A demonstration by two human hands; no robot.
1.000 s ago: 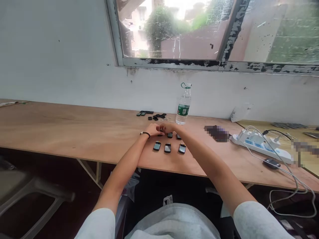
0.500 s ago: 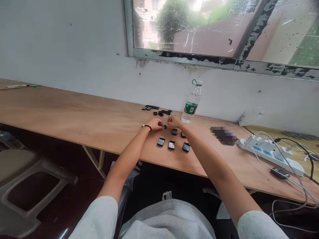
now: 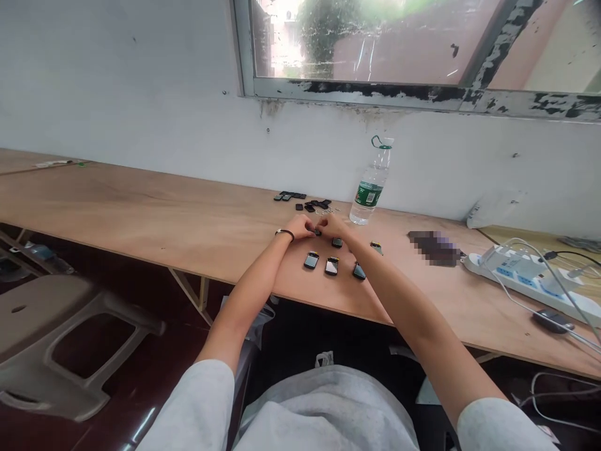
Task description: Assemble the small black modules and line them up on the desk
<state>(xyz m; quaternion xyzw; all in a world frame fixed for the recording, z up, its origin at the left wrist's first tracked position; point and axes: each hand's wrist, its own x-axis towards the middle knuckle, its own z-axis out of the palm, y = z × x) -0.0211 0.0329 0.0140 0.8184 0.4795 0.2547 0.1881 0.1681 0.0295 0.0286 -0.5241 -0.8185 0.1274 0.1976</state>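
Note:
My left hand (image 3: 302, 226) and my right hand (image 3: 331, 225) meet fingertip to fingertip over the wooden table (image 3: 164, 225), both pinched on a small black part (image 3: 318, 232). Just in front of them lie several small black devices with glossy faces, among them one at the left (image 3: 311, 259), one in the middle (image 3: 332, 266) and one at the right (image 3: 359, 271). Another small black piece (image 3: 337, 242) sits right by my right hand. A black band circles my left wrist.
Loose black parts (image 3: 305, 202) lie near the wall. A water bottle (image 3: 370, 185) stands right of them. A white power strip (image 3: 526, 279) with cables sits at the far right. A grey plastic stool (image 3: 61, 338) stands lower left.
The camera has swung left and down. My hands stay together on the small part, after parting slightly half a second ago.

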